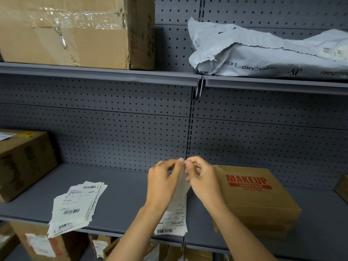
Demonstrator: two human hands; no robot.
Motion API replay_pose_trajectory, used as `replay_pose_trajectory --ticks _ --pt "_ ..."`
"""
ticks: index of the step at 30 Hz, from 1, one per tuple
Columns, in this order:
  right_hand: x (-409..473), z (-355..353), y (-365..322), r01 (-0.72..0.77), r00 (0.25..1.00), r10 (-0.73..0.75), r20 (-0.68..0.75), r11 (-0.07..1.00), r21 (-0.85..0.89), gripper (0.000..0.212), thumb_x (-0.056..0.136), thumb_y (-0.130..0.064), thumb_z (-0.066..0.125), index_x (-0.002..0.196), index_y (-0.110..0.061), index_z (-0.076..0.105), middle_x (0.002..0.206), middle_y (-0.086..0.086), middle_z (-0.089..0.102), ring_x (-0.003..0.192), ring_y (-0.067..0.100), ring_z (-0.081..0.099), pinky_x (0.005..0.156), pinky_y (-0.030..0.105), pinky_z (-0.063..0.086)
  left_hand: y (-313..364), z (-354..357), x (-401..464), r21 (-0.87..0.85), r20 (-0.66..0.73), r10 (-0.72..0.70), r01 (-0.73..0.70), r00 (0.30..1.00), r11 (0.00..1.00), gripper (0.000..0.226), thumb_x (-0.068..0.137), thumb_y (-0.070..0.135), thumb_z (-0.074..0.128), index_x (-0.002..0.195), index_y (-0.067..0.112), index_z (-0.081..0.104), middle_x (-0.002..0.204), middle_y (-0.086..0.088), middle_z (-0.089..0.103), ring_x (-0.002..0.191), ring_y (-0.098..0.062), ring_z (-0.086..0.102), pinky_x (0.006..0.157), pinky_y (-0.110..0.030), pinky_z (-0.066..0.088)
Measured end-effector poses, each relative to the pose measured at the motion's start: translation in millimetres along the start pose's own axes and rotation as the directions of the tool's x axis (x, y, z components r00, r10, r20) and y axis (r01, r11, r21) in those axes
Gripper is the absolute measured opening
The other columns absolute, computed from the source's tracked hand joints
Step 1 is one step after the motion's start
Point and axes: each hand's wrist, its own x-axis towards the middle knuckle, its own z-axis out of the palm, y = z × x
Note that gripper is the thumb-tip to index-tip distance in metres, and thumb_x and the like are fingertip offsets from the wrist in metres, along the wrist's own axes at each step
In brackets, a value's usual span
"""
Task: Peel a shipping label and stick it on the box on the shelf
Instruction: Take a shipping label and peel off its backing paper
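Note:
A white shipping label (174,219) with barcodes hangs upright over the grey middle shelf (122,194). My left hand (162,182) and my right hand (203,178) both pinch its top edge, fingertips almost touching. To the right of my hands lies a flat brown box (259,200) printed MAKEUP in red, stacked on similar boxes. My right wrist covers the box's left edge. A loose pile of further labels (77,204) lies on the shelf to the left of my hands.
A brown carton (22,162) stands at the shelf's left end. The upper shelf holds a large taped carton (75,31) and a grey mailer bag (263,53). Perforated back panels close the rear. Labelled boxes (43,245) sit on the level below.

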Motion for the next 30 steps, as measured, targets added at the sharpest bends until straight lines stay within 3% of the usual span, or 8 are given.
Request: replay_pose_trajectory --ticks 4,8,13,17,20,24,30 --pt "-2.2 2.8 -6.8 -0.016 0.999 0.017 0.034 0.999 -0.030 0.012 0.099 -0.034 0.055 0.089 -0.033 0.061 0.073 -0.007 0.070 0.066 0.016 0.068 0.067 0.050 0.057 1.1 -0.8 2.8 -0.030 -0.017 -0.070 0.070 0.997 0.997 0.033 0.101 0.041 0.054 0.077 0.028 0.072 0.056 0.005 0.060 0.053 -0.006 0.045 0.054 -0.020 0.036" --pt "-2.6 1.3 -10.5 -0.033 0.999 0.036 0.040 0.996 -0.078 0.009 0.094 -0.031 0.057 0.087 -0.033 0.062 0.071 -0.005 0.070 0.069 0.014 0.069 0.069 0.045 0.059 -0.3 -2.1 6.2 -0.053 -0.020 -0.130 0.129 0.991 0.990 0.030 0.099 0.039 0.056 0.076 0.027 0.071 0.066 -0.007 0.064 0.055 -0.007 0.043 0.055 -0.022 0.037" --pt "0.0 -1.4 -7.3 -0.089 0.994 0.088 0.072 0.996 0.014 0.013 0.083 -0.043 0.051 0.083 -0.034 0.061 0.079 -0.001 0.071 0.070 0.017 0.069 0.070 0.052 0.059 -4.3 -5.6 10.5 -0.068 -0.070 -0.159 0.154 0.985 0.986 0.035 0.100 0.040 0.055 0.071 0.023 0.065 0.054 0.006 0.053 0.052 -0.007 0.040 0.053 -0.022 0.035" --pt "5.2 -9.3 -7.1 -0.139 0.988 0.136 0.069 0.989 0.052 0.016 0.094 -0.024 0.053 0.080 -0.024 0.060 0.079 0.006 0.070 0.057 0.006 0.064 0.068 0.048 0.058 -8.6 -11.7 15.2 -0.095 -0.119 -0.174 0.163 0.977 0.982 0.036 0.102 0.039 0.052 0.075 0.018 0.063 0.061 -0.002 0.059 0.053 -0.007 0.042 0.052 -0.019 0.037" --pt "8.9 -16.5 -8.5 -0.146 0.989 0.143 0.048 0.987 0.064 0.017 0.095 -0.017 0.054 0.079 -0.017 0.060 0.076 0.014 0.069 0.055 0.009 0.059 0.061 0.036 0.055 -13.7 -17.1 20.1 -0.129 -0.162 -0.197 0.178 0.967 0.976 0.034 0.103 0.041 0.050 0.079 0.020 0.064 0.072 -0.002 0.070 0.066 -0.017 0.061 0.063 -0.020 0.046" --pt "12.3 -23.3 -7.2 -0.133 0.991 0.131 0.040 0.990 0.051 0.015 0.095 -0.016 0.054 0.083 -0.014 0.062 0.078 0.013 0.069 0.059 0.008 0.063 0.061 0.034 0.058 -17.3 -23.7 27.0 -0.150 -0.213 -0.239 0.210 0.947 0.966 0.030 0.102 0.042 0.049 0.084 0.027 0.068 0.079 0.010 0.077 0.084 -0.015 0.073 0.085 -0.041 0.059" --pt "15.9 -31.3 -6.6 -0.132 0.991 0.131 0.015 0.991 0.031 0.016 0.095 -0.017 0.054 0.082 -0.015 0.064 0.076 0.005 0.071 0.058 0.010 0.066 0.060 0.033 0.060 -16.4 -35.5 33.7 -0.154 -0.277 -0.268 0.233 0.923 0.960 0.030 0.103 0.042 0.047 0.086 0.028 0.067 0.082 0.009 0.076 0.087 -0.019 0.072 0.088 -0.044 0.057"
